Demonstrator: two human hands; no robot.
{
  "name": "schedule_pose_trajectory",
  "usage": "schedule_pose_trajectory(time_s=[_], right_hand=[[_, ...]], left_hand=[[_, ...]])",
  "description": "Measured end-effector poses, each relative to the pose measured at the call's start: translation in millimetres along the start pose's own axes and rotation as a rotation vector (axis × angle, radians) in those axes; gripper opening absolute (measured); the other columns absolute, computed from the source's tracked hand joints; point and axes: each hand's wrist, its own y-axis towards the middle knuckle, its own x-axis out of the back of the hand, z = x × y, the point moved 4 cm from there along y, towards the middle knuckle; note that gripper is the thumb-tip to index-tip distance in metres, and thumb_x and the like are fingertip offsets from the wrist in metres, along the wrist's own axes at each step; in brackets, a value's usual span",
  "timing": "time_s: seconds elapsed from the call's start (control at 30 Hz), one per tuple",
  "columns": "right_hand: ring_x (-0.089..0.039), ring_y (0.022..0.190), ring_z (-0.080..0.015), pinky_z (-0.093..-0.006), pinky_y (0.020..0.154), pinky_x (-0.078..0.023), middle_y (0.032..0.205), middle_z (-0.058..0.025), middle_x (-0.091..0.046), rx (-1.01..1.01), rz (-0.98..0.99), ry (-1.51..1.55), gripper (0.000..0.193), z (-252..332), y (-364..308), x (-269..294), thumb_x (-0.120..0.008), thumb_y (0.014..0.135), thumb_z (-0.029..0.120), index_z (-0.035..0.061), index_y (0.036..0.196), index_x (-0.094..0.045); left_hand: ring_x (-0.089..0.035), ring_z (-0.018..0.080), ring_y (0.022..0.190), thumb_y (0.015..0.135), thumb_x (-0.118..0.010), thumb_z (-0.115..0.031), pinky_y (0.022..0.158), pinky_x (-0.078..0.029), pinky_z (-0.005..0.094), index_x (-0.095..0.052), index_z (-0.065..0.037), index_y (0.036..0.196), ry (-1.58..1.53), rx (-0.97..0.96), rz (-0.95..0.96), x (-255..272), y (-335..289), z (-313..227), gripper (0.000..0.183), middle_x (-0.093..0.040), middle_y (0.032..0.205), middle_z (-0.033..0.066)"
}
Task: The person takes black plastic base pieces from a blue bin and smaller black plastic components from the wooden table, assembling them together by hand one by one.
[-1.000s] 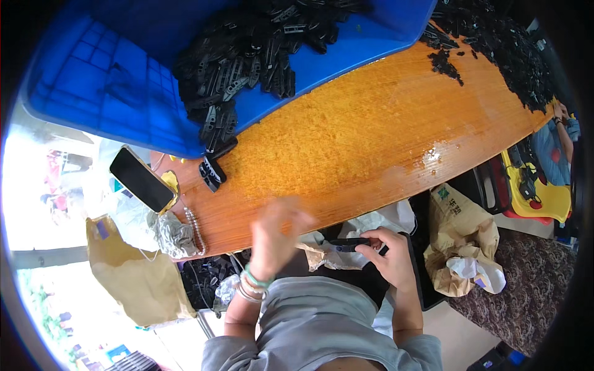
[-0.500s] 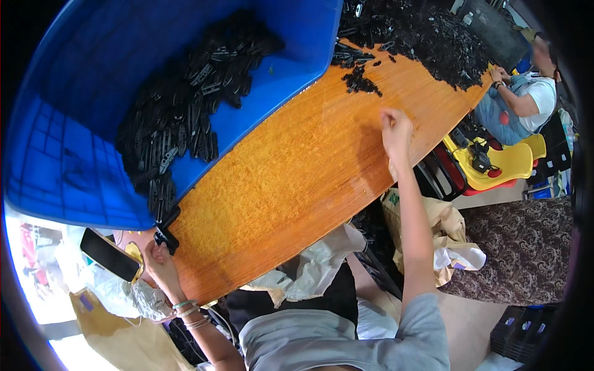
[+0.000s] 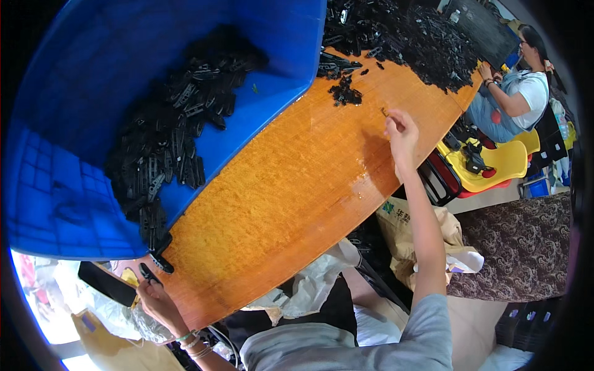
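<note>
At the lower left, my left hand pinches a slim black plastic piece by its lower end. It is beside the table's left end, just below the rim of a big blue bin. Long black plastic pieces lie heaped in the bin, and one more sits at its lower corner on the table. Over the right part of the wooden table, my right hand is closed with thumb and fingers on a small dark piece, too small to name.
A large pile of small black parts covers the table's far end, with a little cluster nearer. A phone stands by my left hand. A co-worker sits far right near a yellow chair. A paper bag is below the table edge.
My left hand has come away from the bin's corner, downward, with a black piece in it. My right hand has turned, and a small dark piece now shows at its fingertips. The view has shifted slightly.
</note>
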Motion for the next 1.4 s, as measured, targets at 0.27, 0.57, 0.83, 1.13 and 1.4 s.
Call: schedule_pose_trajectory(time_s=[0.27,0.57,0.83,1.13,1.4], right_hand=[[-0.055,0.060,-0.0155,-0.0262,0.056,-0.042,0.076,-0.0094,-0.061,-0.616,0.371,0.844,0.019,53,-86,29,-0.056,0.086,0.006,-0.0037,0.101,-0.060],[-0.052,0.039,-0.0207,-0.0286,0.036,-0.041,0.057,-0.0155,-0.054,-0.829,0.638,0.849,0.023,5,-247,130,-0.057,0.083,0.014,-0.0086,0.084,-0.061],[-0.061,0.063,-0.0117,-0.0230,0.056,-0.047,0.075,-0.0100,-0.065,-0.667,0.571,0.256,0.013,69,-268,86,-0.052,0.085,-0.001,-0.0026,0.091,-0.063],[-0.063,0.074,-0.0189,-0.0276,0.068,-0.052,0.086,-0.0160,-0.062,-0.426,0.460,0.610,0.014,159,-263,31,-0.056,0.083,-0.006,-0.0088,0.096,-0.057],[-0.058,0.079,-0.0148,-0.0236,0.069,-0.046,0.091,-0.0135,-0.061,-0.423,0.330,0.551,0.012,166,-272,22,-0.060,0.080,-0.006,-0.0070,0.092,-0.062]], left_hand=[[-0.054,0.0140,0.070,0.084,-0.052,-0.006,0.058,-0.045,0.0246,-0.054,0.000,0.103,-1.200,0.439,0.274,-7,-23,-71,0.020,-0.057,0.086,0.0089],[-0.059,0.0141,0.063,0.074,-0.060,0.012,0.057,-0.050,0.0251,-0.053,0.006,0.102,-1.377,0.310,0.958,-25,-75,-141,0.030,-0.059,0.081,0.0082],[-0.062,0.0143,0.073,0.078,-0.061,0.010,0.066,-0.053,0.0263,-0.050,0.005,0.104,-1.340,0.202,1.107,-13,-93,-158,0.028,-0.060,0.087,0.0108],[-0.061,0.0160,0.076,0.074,-0.062,0.012,0.067,-0.052,0.0271,-0.046,0.004,0.099,-1.321,0.108,1.093,-14,-122,-165,0.032,-0.054,0.094,0.0119],[-0.059,0.0111,0.081,0.079,-0.061,0.006,0.074,-0.049,0.0241,-0.049,0.001,0.111,-1.343,0.055,1.231,-6,-138,-166,0.035,-0.060,0.090,0.0080]])
